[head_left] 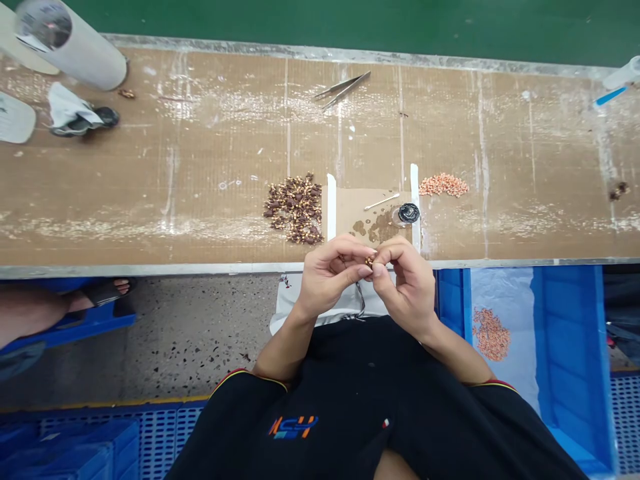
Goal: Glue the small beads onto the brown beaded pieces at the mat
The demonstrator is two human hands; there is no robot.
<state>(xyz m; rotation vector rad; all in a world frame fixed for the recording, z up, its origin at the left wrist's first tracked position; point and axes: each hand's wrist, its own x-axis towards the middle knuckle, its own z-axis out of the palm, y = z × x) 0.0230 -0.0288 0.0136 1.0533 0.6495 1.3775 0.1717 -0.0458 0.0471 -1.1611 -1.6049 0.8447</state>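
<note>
Just in front of the table edge, my left hand [327, 277] and my right hand [409, 287] meet, fingers closed. Between their fingertips is a small dark brown piece with gold-coloured tips [370, 261], pinched from both sides and partly hidden. Similar brown and gold pieces [294, 208] lie heaped on the table, up and left of my hands. Straight ahead rests a cotton swab [381, 202] by some wet spots. A small container with black contents [409, 213] stands beside it. To its right is a pile of small orange-pink pieces [444, 185].
Two white strips [331, 207] flank the swab area. Tweezers [345, 90] lie farther back on the cardboard-covered table [215, 153]. A white cylinder [80, 50] stands at the far left. Right of my lap, a blue crate [570, 360] holds more orange-pink pieces. Another person's leg [35, 307] shows at left.
</note>
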